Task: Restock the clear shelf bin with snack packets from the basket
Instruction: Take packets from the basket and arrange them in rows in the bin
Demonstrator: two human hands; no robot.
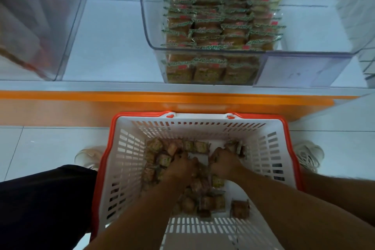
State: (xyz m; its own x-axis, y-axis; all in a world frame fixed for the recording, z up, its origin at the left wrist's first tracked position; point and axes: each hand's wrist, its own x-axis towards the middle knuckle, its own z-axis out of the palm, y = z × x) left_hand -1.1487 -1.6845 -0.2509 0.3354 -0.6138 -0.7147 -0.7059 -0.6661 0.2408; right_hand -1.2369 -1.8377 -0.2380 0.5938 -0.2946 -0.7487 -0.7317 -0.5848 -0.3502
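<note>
Basket (pixel 121 148): your left hand (pixel 180 166) and right hand (pixel 225 163) both seem curled around packets (pixel 203 202) at its bottom | bin (pixel 146 16) beyond basket, nearly full | risk: overfull handfuls spill when lifted

White shelf over a pale tiled floor.
The shelf (pixel 113 32) is white, its panels divided by thin seams, and its front carries an orange strip (pixel 81 95) with a paler orange band beneath. Below, the floor (pixel 40 148) is laid with large light tiles with faint joints. The light is soft and even, slightly bluish. A second clear bin (pixel 60 26) stands at the shelf's left, its contents blurred.
</note>
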